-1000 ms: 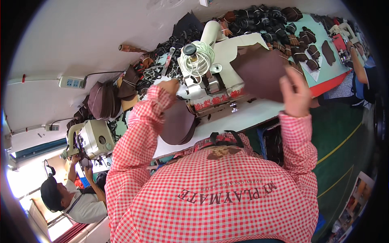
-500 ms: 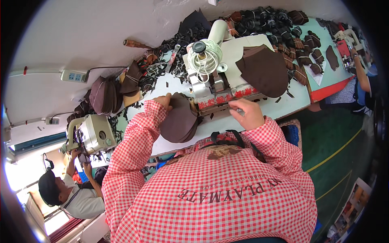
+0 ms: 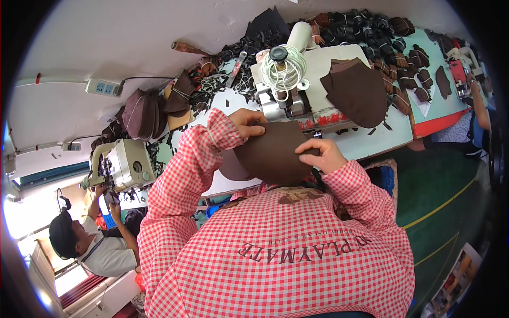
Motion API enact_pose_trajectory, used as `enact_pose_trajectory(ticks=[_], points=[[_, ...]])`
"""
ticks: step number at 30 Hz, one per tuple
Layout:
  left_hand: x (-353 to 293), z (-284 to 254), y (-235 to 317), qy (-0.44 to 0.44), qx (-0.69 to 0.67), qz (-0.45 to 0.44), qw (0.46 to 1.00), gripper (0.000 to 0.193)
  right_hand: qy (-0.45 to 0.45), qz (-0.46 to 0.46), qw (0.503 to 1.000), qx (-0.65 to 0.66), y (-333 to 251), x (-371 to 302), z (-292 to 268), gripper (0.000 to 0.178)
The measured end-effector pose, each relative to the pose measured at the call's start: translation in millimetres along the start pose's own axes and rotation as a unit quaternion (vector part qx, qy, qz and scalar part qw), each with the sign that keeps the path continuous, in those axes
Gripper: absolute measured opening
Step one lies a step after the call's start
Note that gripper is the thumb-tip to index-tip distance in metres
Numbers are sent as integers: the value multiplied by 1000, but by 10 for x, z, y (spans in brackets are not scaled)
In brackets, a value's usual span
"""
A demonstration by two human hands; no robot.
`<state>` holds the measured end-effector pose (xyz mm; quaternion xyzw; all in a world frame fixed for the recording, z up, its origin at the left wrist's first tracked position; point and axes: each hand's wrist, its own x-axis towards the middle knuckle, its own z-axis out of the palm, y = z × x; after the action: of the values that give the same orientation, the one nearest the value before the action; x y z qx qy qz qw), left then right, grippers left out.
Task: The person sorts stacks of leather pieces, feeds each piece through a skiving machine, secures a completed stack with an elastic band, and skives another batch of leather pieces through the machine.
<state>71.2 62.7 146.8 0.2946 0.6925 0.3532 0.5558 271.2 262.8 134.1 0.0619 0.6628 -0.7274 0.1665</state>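
Observation:
A rounded dark brown leather piece (image 3: 275, 155) hangs between my hands in front of the machine. My left hand (image 3: 248, 123) pinches its upper left edge, thumb on top. At its right edge, my right hand (image 3: 320, 155) grips it between thumb and fingers. Below and left of it shows part of a purplish-brown stack of leather pieces (image 3: 231, 167) on the table. Just beyond the piece stands the leather-working machine (image 3: 283, 103), with a coil of pale cord (image 3: 283, 74) around its top; the held piece covers part of its front edge. Right of the machine lies another brown leather stack (image 3: 358, 93).
Bundled leather pieces (image 3: 143, 114) lean by the wall at left. Dark scraps and several tied bundles (image 3: 350, 32) crowd the back. At left a co-worker (image 3: 93, 244) handles a piece at another machine (image 3: 130, 167); another person's arm (image 3: 480, 103) reaches in at far right.
My left hand has moved right from the purplish-brown stack, bringing a leather piece in front of the machine. My right hand, holding no leather before, now grips its right edge.

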Motion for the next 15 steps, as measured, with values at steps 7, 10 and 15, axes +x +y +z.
enact_pose_trajectory(ticks=[7, 10, 15], points=[[320, 96, 259, 16, 281, 28, 959, 30, 59, -18, 998, -16, -70, 222, 73, 21], [439, 27, 81, 43, 241, 24, 969, 29, 117, -21, 993, 12, 60, 259, 84, 24], [511, 10, 25, 94, 279, -8, 956, 29, 165, -11, 985, 49, 141, 329, 116, 26]])
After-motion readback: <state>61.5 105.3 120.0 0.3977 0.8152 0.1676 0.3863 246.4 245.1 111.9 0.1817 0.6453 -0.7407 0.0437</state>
